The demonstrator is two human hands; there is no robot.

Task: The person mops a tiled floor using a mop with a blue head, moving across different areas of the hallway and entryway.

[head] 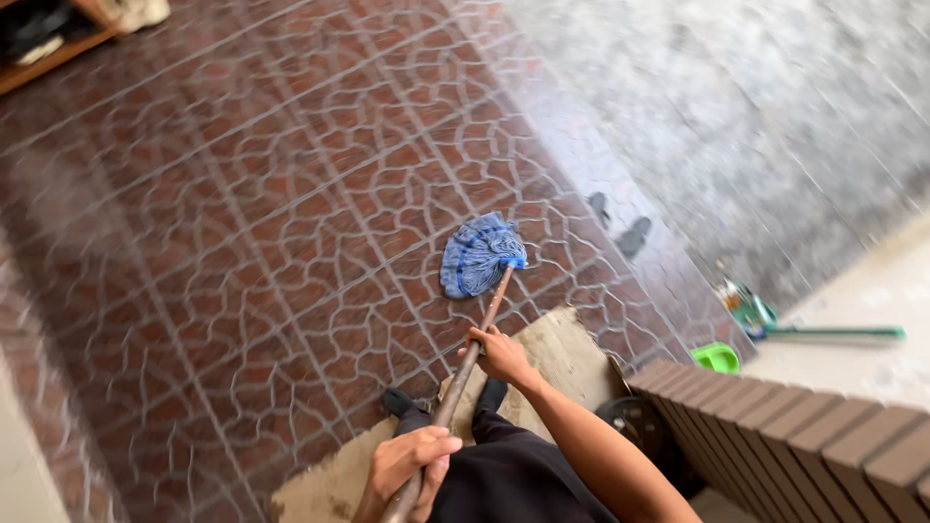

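Both my hands grip a mop with a wooden handle [481, 327]. Its blue string head [480, 254] rests on the red-brown patterned floor tiles [242, 223] ahead of me. My right hand [499, 353] holds the handle about midway down, arm stretched forward. My left hand [412, 465] is closed around the handle's upper end, close to my body. My dark trousers and feet [402, 405] show below, standing on a beige mat [567, 349].
A dark pair of slippers [620, 228] lies at the tile edge by the grey concrete ground [756, 116]. A green dustpan [717, 358] and green-handled broom [833, 332] sit right. A brown slatted bench [804, 436] stands bottom right, a shoe shelf [48, 44] top left.
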